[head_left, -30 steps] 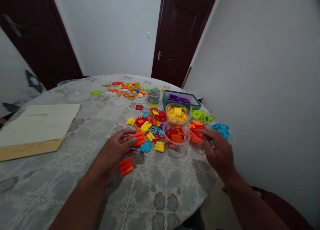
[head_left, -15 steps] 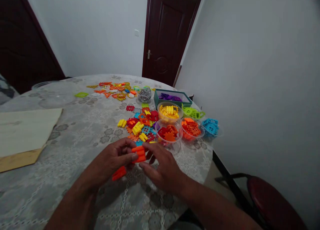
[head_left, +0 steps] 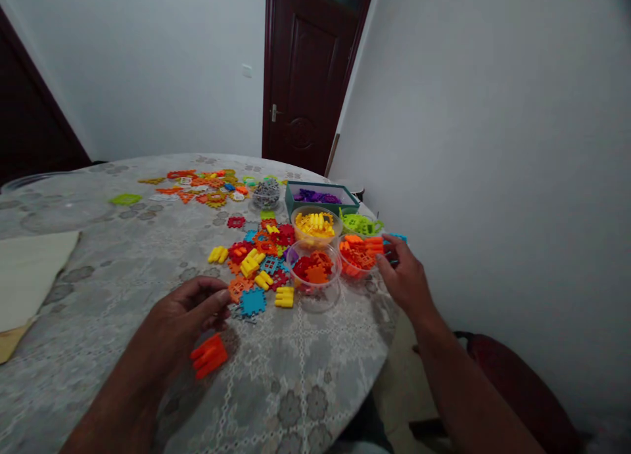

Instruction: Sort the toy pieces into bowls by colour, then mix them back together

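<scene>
Presently, right hand (head_left: 407,276), right of frame, pinching orange block (head_left: 373,245) at orange-filled bowl (head_left: 355,272). Left hand (head_left: 185,316), lower left, fingers loosely curled, no piece visible. Several bowls colour-grouped; mixed pieces (head_left: 252,262), centre, and second orange block (head_left: 210,357), lower left, uncontained.

Bright orange is the block (head_left: 373,246) in the right hand (head_left: 407,273), over a clear bowl (head_left: 355,272) of orange pieces (head_left: 355,258); just beside the left hand (head_left: 182,317) lies a second block (head_left: 210,356) of like orange. Between the hands, a see-through bowl (head_left: 315,294) shows red and orange bits (head_left: 315,270), with yellow blocks (head_left: 284,297) and a sky-blue square (head_left: 253,301) nearer the left hand. Beyond the right hand are yellow pieces (head_left: 315,225), lime-green pieces (head_left: 362,225) and purple pieces (head_left: 315,196) in a dark green box (head_left: 289,201). Under both hands, the tablecloth (head_left: 276,355) is grey, patterned with darker flowers and pale dotted lines
</scene>
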`<state>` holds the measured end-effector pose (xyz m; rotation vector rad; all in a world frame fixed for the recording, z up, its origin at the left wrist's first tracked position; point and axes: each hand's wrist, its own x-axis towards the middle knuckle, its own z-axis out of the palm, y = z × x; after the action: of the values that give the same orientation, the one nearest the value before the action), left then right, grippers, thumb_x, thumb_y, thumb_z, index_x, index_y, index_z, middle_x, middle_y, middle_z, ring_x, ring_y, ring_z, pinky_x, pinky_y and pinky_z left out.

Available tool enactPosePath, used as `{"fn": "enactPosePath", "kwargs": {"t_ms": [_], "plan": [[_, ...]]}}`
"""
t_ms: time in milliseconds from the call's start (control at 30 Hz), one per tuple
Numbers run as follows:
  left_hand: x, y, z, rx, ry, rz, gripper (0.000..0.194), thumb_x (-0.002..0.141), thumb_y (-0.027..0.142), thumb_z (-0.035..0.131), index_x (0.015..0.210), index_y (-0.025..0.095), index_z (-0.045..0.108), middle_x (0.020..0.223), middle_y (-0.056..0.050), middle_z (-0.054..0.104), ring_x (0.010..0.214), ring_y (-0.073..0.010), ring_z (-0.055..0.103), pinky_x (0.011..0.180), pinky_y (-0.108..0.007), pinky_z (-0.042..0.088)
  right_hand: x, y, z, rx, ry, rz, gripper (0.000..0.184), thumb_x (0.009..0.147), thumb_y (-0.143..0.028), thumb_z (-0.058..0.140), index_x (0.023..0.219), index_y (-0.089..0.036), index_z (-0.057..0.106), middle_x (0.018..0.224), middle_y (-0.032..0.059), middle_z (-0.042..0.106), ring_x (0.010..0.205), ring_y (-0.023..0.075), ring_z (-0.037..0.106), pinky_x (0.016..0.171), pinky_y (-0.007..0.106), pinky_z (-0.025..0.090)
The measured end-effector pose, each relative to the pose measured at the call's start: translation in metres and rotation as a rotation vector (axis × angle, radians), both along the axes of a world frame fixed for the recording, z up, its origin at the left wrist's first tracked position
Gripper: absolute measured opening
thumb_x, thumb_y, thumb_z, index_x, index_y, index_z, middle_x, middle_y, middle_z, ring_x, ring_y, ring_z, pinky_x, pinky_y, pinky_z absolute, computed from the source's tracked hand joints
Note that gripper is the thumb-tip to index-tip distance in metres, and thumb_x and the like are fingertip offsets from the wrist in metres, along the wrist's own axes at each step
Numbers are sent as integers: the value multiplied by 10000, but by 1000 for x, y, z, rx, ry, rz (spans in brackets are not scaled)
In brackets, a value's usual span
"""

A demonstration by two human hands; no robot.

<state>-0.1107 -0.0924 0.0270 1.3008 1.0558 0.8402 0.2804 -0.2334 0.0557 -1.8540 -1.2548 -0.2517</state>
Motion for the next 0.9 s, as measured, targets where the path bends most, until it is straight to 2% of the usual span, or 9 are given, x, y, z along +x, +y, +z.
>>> {"fn": "enactPosePath", "kwargs": {"t_ms": [67,167,367,533,733,900], "plan": [[1,0,1,-19,-20,53,407,730,527,881,936,220,713,769,-9,712,714,-180,663,663,-276,581,28,-2,-4,-48,-85,-74,475,934,-359,593,1358,-151,644,1065,120,751,796,218,681,827,406,572],[3,-2,4,-34,-16,100,396,718,524,889,929,234,721,779,-4,718,722,-179,660,664,-271,576,49,0,-14,-93,-230,-83,447,941,-344,560,1319,-131,669,1101,151,751,850,241,686,886,427,566],[1,-5,11,-3,44,166,342,753,546,845,912,271,715,737,19,702,703,-191,638,653,-298,569,60,15,-31,-199,-385,-56,389,980,-304,528,1280,-115,688,1171,186,736,1062,291,675,990,443,538],[1,-5,9,0,69,162,347,769,560,831,922,274,708,762,12,706,721,-213,643,681,-341,584,67,21,-40,-281,-410,-74,334,983,-267,535,1238,-139,709,1158,176,721,1100,280,658,1005,405,524],[0,-4,9,10,57,172,334,768,535,835,933,277,701,745,25,695,713,-200,639,678,-325,577,60,20,-47,-208,-421,-85,356,1008,-255,491,1272,-126,692,1206,184,702,1129,284,646,1016,423,533],[0,-9,17,42,58,265,277,800,496,798,932,281,684,766,16,699,722,-204,656,697,-350,604,41,16,-31,-74,-372,-103,316,1014,-264,487,1202,-159,718,1173,161,716,1114,279,659,1008,444,555]]}}
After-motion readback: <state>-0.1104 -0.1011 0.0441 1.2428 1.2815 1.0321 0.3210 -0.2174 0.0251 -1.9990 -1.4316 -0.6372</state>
